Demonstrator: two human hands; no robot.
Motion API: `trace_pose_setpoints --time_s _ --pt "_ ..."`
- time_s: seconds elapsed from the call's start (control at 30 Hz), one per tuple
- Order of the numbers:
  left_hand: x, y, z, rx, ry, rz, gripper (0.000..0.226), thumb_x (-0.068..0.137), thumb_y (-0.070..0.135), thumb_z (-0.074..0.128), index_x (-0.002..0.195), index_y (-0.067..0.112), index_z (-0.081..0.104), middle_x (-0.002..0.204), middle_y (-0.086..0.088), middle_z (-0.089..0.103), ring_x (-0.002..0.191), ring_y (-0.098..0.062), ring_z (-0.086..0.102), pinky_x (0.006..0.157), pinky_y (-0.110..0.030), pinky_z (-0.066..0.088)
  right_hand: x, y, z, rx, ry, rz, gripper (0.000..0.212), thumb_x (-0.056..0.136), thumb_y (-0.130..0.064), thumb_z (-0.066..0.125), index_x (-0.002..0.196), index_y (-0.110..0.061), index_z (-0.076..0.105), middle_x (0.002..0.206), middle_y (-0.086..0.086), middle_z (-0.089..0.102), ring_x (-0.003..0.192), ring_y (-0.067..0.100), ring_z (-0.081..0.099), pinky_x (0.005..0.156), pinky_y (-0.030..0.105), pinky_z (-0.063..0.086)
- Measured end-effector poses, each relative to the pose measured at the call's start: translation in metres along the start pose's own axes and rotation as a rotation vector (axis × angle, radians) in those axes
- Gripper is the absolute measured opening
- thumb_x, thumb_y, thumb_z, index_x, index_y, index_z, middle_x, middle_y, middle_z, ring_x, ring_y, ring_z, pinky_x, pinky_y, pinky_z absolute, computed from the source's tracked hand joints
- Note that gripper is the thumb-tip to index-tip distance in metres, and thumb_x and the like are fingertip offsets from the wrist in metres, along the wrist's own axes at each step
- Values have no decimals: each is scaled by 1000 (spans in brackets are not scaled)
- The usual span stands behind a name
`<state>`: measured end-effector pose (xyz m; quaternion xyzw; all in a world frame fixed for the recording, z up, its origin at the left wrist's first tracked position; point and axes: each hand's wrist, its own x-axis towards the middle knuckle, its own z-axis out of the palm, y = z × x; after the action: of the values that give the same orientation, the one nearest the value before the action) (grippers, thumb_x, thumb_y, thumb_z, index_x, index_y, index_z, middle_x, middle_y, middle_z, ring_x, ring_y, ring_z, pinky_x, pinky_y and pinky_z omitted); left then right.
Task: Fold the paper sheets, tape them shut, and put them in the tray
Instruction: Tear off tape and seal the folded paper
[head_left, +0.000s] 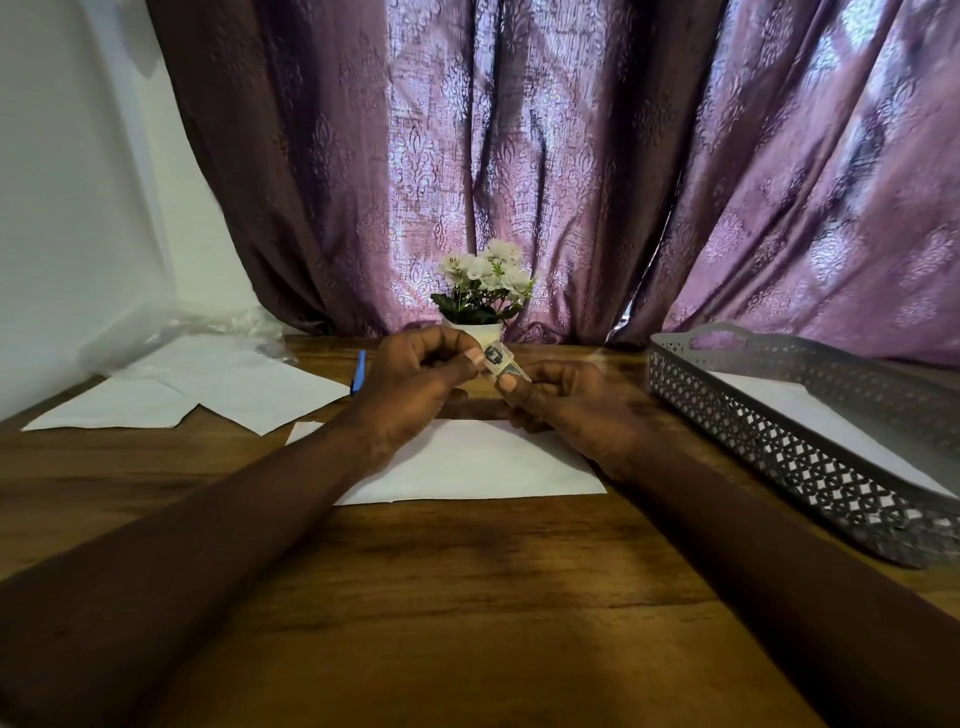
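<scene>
Over the desk (467, 597), my left hand (415, 384) and right hand (566, 400) pinch a patterned strip (500, 364), hard to make out, hiding the far edge of the folded sheet (467, 462); the tray (753, 431) is cut off rightward.

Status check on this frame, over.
Left hand and right hand pinch a small printed strip. White sheet lies beneath. Tray at right holds paper. Nothing in the way.

No legible text; dark printed marks on small strip (500, 364) too blurred to read.
</scene>
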<state>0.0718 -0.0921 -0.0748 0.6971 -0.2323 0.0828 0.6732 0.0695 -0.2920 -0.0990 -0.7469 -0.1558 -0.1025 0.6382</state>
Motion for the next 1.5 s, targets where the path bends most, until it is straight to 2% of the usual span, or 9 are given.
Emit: trace_pose_setpoints --time_s 0.3,0.4,0.6,0.73,0.93,1.1,1.17,1.27,1.5 --pt "8 -2 -11 -185 101 -89 9 95 9 67 91 15 72 83 -1 72 79 -12 69 68 -29 60 -3 0 -2 -4 64 15 38 90 -33 75 108 0 74 94 22 78 72 17 67 71 32 54" --pt "8 -4 -12 -201 137 -68 11 93 5 68 88 13 72 78 -2 73 71 -10 69 62 -23 58 -6 -3 -1 -61 97 -21 29 89 -34 77 110 -14 76 95 8 80 76 15 71 69 29 55" --pt "11 -12 -13 98 141 171 14 83 -3 78 87 9 73 81 -7 74 69 -4 65 66 -18 54 8 -5 -4 -553 243 -125 32 90 -32 81 116 -28 64 96 -18 71 82 -4 68 67 15 53" --pt "10 -16 -11 227 114 242 13 81 -1 80 85 8 72 78 -2 73 65 0 63 63 -17 55 44 3 -4 -773 230 -49 38 86 -37 80 118 -29 62 101 -10 72 88 11 70 78 35 60" --pt "13 -24 -11 239 96 259 19 80 6 84 85 17 69 79 -2 73 65 -2 63 62 -18 55 73 23 5 -994 115 -19 32 77 -35 70 108 -28 70 94 1 75 88 23 71 68 25 45" --pt "15 -27 -9 208 64 239 34 78 3 82 87 26 58 77 -2 71 70 -10 70 65 -27 60 57 18 4 -875 163 -146 26 82 -23 84 104 -22 71 93 -7 68 90 17 67 71 26 51" --pt "15 -28 -8 209 44 237 33 78 3 82 87 24 59 79 -5 71 75 -19 72 68 -34 61 42 7 3 -637 207 -151 14 93 -27 75 103 -18 75 97 -3 73 96 22 70 88 42 59" --pt "13 -28 -5 218 5 245 28 79 4 83 87 21 63 80 -5 71 71 -13 68 66 -30 60 9 -12 2 -106 190 -87 25 96 -34 71 97 -11 80 95 15 77 96 48 72 89 67 58" --pt "8 -25 1 184 -57 230 25 80 1 82 86 19 66 80 -8 71 71 -21 68 68 -37 61 -29 -19 1 -181 133 -76 10 90 -12 77 99 -8 78 93 5 80 85 20 74 71 35 55"
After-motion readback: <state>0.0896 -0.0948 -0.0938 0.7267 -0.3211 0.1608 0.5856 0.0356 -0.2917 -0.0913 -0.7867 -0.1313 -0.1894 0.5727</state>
